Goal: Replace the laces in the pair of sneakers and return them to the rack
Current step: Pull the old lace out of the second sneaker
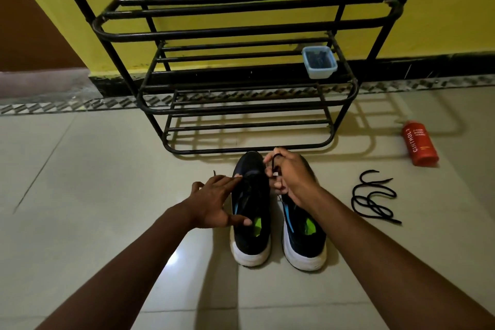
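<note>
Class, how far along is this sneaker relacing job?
Done: hard to say; one loose lace lies on the floor. In hand: the right hand grips a black lace by the left sneaker, which the left hand steadies. Left: finish lacing, then set it and the right sneaker on the rack.

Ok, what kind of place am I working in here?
Most likely a home entryway or hallway: a black metal shoe rack stands against a yellow wall, the sneakers sit on a pale tiled floor, and a red body wash bottle lies beside the rack.
</note>
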